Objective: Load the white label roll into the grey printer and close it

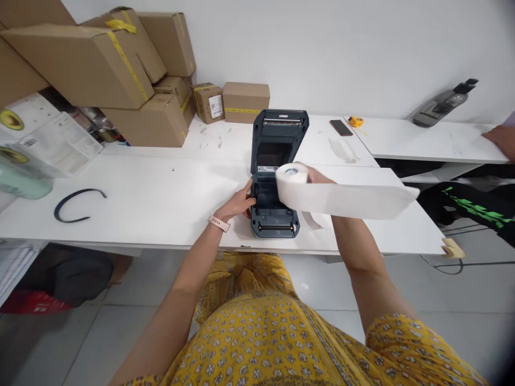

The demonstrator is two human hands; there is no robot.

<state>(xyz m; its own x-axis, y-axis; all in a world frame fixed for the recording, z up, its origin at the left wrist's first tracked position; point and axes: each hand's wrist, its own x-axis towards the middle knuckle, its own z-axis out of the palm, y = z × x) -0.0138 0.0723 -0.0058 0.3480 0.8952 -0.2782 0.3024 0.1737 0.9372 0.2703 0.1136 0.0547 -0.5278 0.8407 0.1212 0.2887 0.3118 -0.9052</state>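
Observation:
A dark label printer (269, 217) stands on the white table with its lid (280, 115) tilted up and its inner bay exposed. At its left side, my left hand (238, 203) grips the edge, thumb reaching over the rim. My right hand (319, 176) holds a white label roll (290, 177) over the right part of the bay; most of its fingers are hidden behind the paper. From the roll a long loose strip (354, 201) stretches out to the right, above the table. A small curled paper piece (311, 220) lies beside the printer.
Cardboard boxes (120, 69) are stacked at the back left, near a dark headband (60, 212). A phone (340, 127), a yellow tape measure (355, 121) and a dark bottle (442, 104) are at the back right. Another person's hand (501, 142) shows at the right edge.

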